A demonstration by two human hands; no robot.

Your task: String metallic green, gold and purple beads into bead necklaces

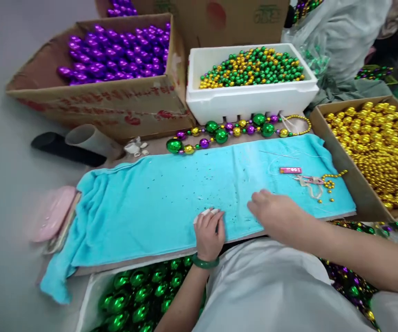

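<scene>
My left hand (209,234) rests on the near edge of a turquoise towel (133,207), its fingers lying on the cloth and the thumb a little apart. White tape covers some fingertips, and a green bangle (205,262) circles the wrist. To its right, my right hand (270,212) is just over the towel with its fingers curled together; whatever they hold, if anything, is hidden. Small dark specks dot the cloth around both hands. Farther right lie a small pink packet (290,170), a needle-like thin rod (278,154) and a short gold bead string (329,182).
Behind the towel lies a strand of green, purple and gold beads (221,135). A carton of purple beads (98,99), a white foam box (250,100) of green and gold beads, and a carton of gold beads (354,173) surround it. Large green balls (142,293) sit below.
</scene>
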